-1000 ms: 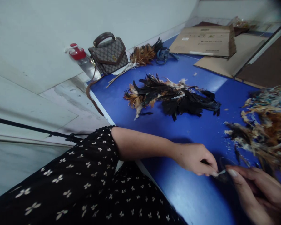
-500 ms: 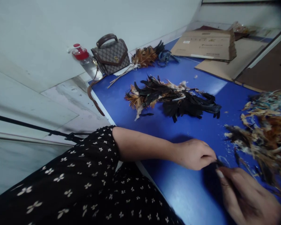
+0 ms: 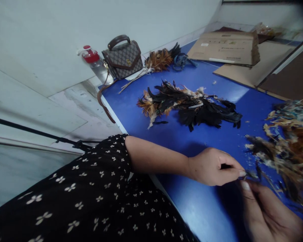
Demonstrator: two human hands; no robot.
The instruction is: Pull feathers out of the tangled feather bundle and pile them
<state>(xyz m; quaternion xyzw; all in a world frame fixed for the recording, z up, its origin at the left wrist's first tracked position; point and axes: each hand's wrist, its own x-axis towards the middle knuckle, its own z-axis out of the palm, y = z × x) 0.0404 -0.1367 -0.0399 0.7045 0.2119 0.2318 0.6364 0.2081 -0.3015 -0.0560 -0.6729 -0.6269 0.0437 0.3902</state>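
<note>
My left hand (image 3: 215, 168) reaches over the blue table with thumb and fingers pinched together. Facing it, my right hand (image 3: 271, 210) is closed in a pinch, its thumb tip close to the left fingertips. Between the two sets of fingertips shows a bit of a small dark feather (image 3: 251, 174), mostly hidden by the fingers. To the right of the hands lies a heap of loose brown, black and cream feathers (image 3: 293, 148). Beyond the left forearm is a pile of black and orange-brown feathers (image 3: 199, 107).
On the blue table (image 3: 131, 111) a feather bundle with sticks (image 3: 158, 60) lies near the wall. A patterned handbag (image 3: 123, 62) and a red-capped bottle (image 3: 97, 65) stand at the far left corner. Flattened cardboard (image 3: 224, 47) covers the far right. Feather scraps lie near the heap.
Both hands have shifted slightly right in view, along with the whole scene. The left fingertips now reach further over the right thumb, and the pinched dark piece shows differently.
</note>
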